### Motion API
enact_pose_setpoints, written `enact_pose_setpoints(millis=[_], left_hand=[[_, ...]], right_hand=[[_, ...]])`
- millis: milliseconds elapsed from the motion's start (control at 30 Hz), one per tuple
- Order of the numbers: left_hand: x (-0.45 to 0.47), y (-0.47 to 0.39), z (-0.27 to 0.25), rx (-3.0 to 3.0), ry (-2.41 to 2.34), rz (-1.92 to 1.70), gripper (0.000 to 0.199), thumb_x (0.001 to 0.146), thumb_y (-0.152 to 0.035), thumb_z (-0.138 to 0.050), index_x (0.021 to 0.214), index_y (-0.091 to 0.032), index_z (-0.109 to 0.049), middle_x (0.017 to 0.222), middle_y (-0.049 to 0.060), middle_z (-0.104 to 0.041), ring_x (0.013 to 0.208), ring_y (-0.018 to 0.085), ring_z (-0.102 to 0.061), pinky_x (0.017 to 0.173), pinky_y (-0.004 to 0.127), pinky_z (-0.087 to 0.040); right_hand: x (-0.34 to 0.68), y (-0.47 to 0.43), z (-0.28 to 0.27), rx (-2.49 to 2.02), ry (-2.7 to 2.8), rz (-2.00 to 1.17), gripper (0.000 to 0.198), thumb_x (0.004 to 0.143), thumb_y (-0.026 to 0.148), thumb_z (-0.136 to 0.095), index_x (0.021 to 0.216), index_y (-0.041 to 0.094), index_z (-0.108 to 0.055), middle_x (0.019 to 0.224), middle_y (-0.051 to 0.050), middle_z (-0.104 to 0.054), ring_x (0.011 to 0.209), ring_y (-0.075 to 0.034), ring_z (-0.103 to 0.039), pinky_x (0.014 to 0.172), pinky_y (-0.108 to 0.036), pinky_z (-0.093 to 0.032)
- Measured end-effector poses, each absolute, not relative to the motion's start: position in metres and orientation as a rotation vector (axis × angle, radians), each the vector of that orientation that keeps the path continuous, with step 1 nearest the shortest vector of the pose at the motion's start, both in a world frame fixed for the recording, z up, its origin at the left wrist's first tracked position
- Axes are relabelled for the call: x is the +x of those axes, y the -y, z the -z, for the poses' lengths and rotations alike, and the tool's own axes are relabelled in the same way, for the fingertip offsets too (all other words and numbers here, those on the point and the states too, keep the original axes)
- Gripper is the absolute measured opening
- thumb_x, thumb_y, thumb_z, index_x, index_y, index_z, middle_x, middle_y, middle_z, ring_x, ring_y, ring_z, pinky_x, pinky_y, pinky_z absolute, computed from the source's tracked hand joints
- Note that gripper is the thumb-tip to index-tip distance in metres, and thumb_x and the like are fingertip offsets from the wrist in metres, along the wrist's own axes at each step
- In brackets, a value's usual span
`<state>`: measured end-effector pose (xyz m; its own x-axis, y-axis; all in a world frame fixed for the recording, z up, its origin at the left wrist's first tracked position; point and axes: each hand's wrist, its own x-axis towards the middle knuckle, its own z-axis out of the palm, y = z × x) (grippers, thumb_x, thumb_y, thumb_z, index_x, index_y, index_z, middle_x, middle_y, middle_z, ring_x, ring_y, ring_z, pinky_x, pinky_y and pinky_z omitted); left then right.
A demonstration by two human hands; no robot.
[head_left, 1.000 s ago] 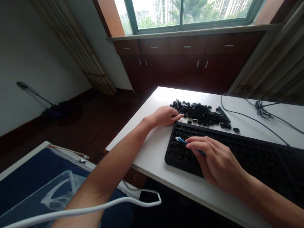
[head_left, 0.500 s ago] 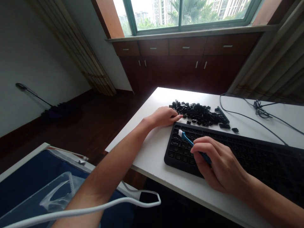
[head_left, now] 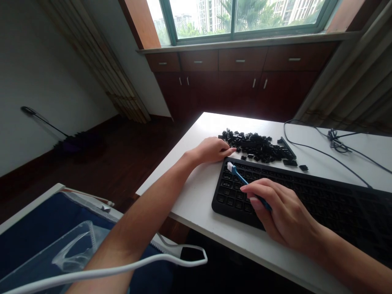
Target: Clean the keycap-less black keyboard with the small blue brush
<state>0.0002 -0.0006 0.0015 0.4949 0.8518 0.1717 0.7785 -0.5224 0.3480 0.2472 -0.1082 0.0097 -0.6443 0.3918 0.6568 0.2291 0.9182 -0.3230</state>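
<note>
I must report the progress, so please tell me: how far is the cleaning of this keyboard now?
Done: many keycaps are off and lie piled on the white table behind the keyboard. In hand: the right hand holds a blue brush with its white bristles at the keyboard's far left corner, and the left hand rests beside that corner. Left: probably the remaining area toward the right, and the loose keycaps are not yet refitted.

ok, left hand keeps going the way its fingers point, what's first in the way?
Probably the pile of loose black keycaps: the left hand points right along the keyboard's far edge, fingertips close to the pile. Depth unclear.
</note>
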Motion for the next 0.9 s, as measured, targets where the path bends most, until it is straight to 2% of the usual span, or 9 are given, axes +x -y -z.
enact_pose_setpoints(millis=[400,667,900], left_hand=[[0.0006,0.0007,-0.0014,2.518,-1.407,-0.479,0.057,0.096,-0.052,-0.040,0.053,-0.015,-0.046,0.052,0.000,-0.045,0.050,0.008,-0.024,0.057,0.028,-0.021],[0.0003,0.0004,-0.0014,2.520,-1.419,-0.457,0.057,0.096,-0.053,-0.040,0.055,-0.015,-0.047,0.052,-0.001,-0.046,0.050,0.008,-0.024,0.057,0.028,-0.021],[0.0003,0.0006,-0.0019,2.522,-1.408,-0.447,0.057,0.096,-0.053,-0.041,0.055,-0.015,-0.047,0.051,-0.002,-0.044,0.049,0.007,-0.026,0.057,0.027,-0.021]], right_hand=[[0.2468,0.1067,-0.0103,-0.379,2.338,-0.314,0.007,0.094,0.010,-0.051,0.099,0.014,-0.052,0.083,-0.005,-0.061,0.072,-0.015,-0.053,0.066,-0.030,-0.046],[0.2464,0.1062,-0.0095,-0.375,2.391,-0.399,0.007,0.096,0.012,-0.051,0.102,0.014,-0.053,0.086,-0.005,-0.061,0.075,-0.015,-0.053,0.067,-0.029,-0.045],[0.2481,0.1083,-0.0110,-0.416,2.349,-0.385,0.013,0.092,0.005,-0.049,0.101,0.012,-0.055,0.088,-0.007,-0.060,0.075,-0.014,-0.049,0.068,-0.030,-0.043]])
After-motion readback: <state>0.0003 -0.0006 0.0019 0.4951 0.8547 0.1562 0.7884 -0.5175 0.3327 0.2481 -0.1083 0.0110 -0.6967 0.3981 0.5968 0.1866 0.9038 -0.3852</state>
